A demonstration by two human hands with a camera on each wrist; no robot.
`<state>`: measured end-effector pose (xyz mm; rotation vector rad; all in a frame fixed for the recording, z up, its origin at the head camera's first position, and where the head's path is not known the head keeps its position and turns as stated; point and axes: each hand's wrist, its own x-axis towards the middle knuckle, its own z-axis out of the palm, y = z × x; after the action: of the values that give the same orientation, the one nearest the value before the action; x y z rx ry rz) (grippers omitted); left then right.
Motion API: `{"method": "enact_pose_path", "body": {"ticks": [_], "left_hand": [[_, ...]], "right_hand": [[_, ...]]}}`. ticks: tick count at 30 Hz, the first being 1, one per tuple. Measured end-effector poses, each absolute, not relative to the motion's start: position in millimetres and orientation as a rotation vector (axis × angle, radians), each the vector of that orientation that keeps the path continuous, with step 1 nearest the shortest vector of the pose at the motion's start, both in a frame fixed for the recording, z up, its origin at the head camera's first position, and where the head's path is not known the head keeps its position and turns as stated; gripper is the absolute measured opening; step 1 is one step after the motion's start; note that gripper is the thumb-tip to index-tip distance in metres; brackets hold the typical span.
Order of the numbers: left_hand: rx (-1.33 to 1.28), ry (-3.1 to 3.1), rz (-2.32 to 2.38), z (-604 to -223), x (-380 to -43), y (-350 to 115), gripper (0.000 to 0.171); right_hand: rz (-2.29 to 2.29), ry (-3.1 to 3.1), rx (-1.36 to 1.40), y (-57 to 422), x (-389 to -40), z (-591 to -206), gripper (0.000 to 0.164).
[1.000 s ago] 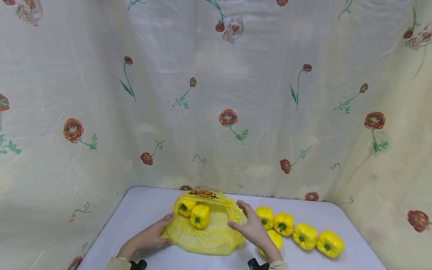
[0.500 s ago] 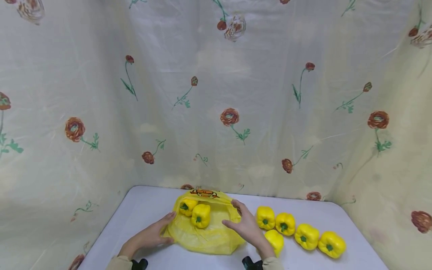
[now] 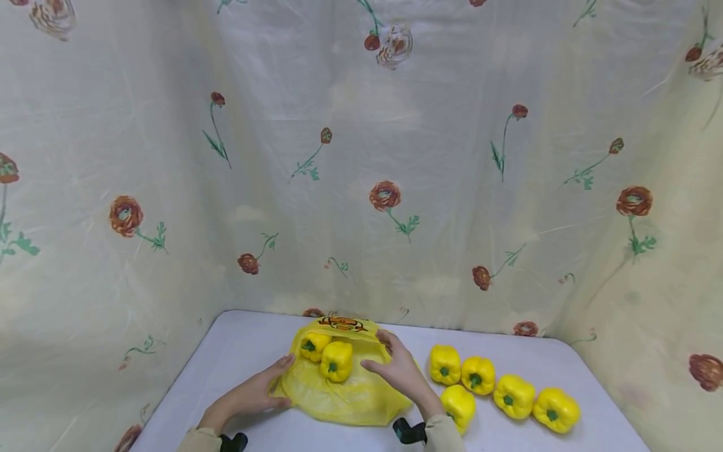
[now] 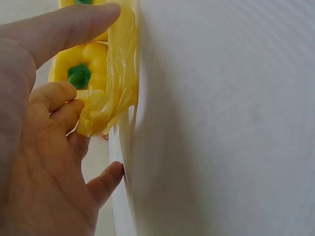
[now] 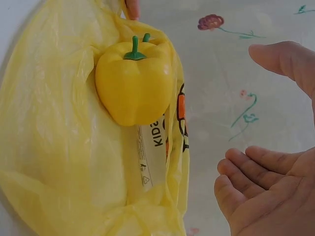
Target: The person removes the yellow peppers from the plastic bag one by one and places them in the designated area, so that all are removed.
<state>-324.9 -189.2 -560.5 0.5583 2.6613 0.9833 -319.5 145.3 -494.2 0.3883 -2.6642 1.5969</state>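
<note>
A yellow plastic bag [image 3: 344,405] lies on the table with its mouth facing me. Two yellow bell peppers are in it: a front pepper [image 3: 336,362] and a rear pepper [image 3: 314,346]. At the bag's left edge, my left hand [image 3: 248,398] holds the crumpled plastic with curled fingers, as the left wrist view shows; its thumb lies along the bag. Over the bag's right side hovers my right hand [image 3: 403,373], thumb and fingers spread apart and holding nothing. The right wrist view shows the front pepper [image 5: 135,86] beside a printed white label [image 5: 152,157] inside the bag.
Right of the bag, several more yellow bell peppers [image 3: 513,397] stand in a slanting row, with one pepper [image 3: 460,405] nearer me by my right forearm. A white table [image 3: 248,333] carries everything. Flowered curtains [image 3: 339,207] enclose its back and sides.
My right hand has moved left, from beside the bag's right edge to over its right side, uncovering the nearby peppers. My left hand and the two peppers in the bag have stayed put.
</note>
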Motion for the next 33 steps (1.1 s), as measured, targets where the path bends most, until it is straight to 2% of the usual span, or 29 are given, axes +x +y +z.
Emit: {"method": "enact_pose_path", "body": {"ticks": [11, 18, 33], "left_hand": [[0.601, 2.675, 0.966, -564, -326, -189, 0.096], [0.615, 2.688, 0.96, -562, -325, -189, 0.095], [0.58, 2.676, 0.974, -562, -326, -190, 0.096]], "right_hand": [[1.685, -2.659, 0.435, 130, -330, -494, 0.089], [1.711, -2.704, 0.367, 119, -342, -503, 0.084], [1.706, -2.753, 0.335, 102, -351, -520, 0.087]]}}
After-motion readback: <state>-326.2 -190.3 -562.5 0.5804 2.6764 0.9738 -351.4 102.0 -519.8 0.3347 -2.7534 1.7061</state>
